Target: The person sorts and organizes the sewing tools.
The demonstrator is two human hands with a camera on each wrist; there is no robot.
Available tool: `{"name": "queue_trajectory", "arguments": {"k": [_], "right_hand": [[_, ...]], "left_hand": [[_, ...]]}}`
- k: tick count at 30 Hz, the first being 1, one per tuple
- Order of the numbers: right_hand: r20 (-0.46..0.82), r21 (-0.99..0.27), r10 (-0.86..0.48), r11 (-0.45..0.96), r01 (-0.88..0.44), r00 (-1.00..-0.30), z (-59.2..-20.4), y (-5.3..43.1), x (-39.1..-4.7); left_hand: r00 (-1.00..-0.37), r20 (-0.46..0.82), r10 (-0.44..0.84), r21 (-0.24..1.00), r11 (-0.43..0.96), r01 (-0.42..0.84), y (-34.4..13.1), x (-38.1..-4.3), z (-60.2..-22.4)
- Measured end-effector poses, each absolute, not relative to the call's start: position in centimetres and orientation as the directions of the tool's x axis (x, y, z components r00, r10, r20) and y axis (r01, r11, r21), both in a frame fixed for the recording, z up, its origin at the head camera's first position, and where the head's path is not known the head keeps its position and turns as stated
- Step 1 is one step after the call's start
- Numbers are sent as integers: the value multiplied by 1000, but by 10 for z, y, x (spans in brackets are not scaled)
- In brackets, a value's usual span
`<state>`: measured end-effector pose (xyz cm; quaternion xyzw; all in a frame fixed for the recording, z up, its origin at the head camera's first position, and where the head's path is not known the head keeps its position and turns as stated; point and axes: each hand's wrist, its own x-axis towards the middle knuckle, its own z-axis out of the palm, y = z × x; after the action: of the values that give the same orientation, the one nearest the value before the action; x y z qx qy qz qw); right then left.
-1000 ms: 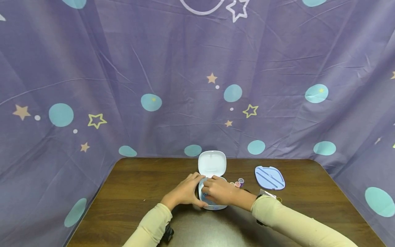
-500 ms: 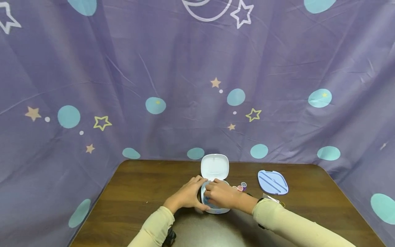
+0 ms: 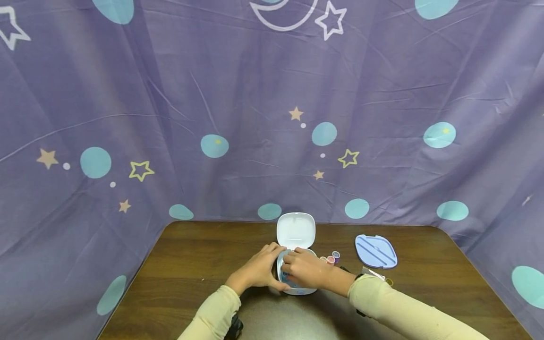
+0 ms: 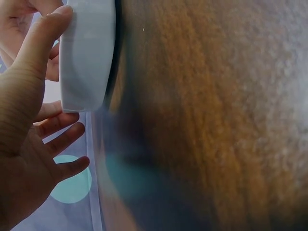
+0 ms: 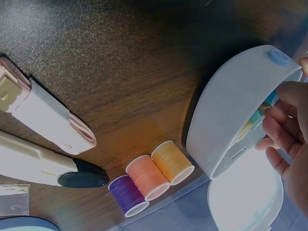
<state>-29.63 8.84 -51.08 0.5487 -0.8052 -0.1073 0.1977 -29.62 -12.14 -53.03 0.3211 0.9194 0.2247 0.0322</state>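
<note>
A white sewing box (image 3: 300, 291) sits on the table with its hinged lid (image 3: 296, 230) raised. My left hand (image 3: 258, 268) grips its left side, thumb at the front wall and fingers at the back. In the left wrist view that thumb presses the rim of the box, while the lower fingers spread free. My right hand (image 3: 307, 269) reaches inside from the right with bent fingers. Seen from the right wrist, its thumb and forefinger pinch a teal thread spool (image 5: 257, 115), mostly hidden by the fingertips. A yellow spool (image 5: 244, 131) lies beside it in the box.
Purple (image 5: 127, 195), peach (image 5: 147, 177) and orange (image 5: 172, 162) thread spools lie right of the box. Beyond them are a banded pinkish roll (image 5: 50, 115), a cream tool with a black end (image 5: 84, 173) and a clear bag (image 5: 13, 199). A blue tray (image 3: 376, 251) lies back right.
The head view has tilted slightly, shifting the scene down and a little right. Both hands stay at the box; the right hand's fingers shift only slightly inside it.
</note>
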Motion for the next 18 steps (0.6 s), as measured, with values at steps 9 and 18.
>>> {"name": "queue_trajectory", "arguments": {"k": [9, 18], "right_hand": [[172, 367, -921, 389, -845, -349, -511, 89, -295], [212, 338, -914, 400, -852, -345, -509, 88, -292]], "left_hand": [[-791, 124, 599, 382, 707, 595, -116, -295, -534], [-774, 175, 609, 308, 713, 630, -117, -295, -534]]}}
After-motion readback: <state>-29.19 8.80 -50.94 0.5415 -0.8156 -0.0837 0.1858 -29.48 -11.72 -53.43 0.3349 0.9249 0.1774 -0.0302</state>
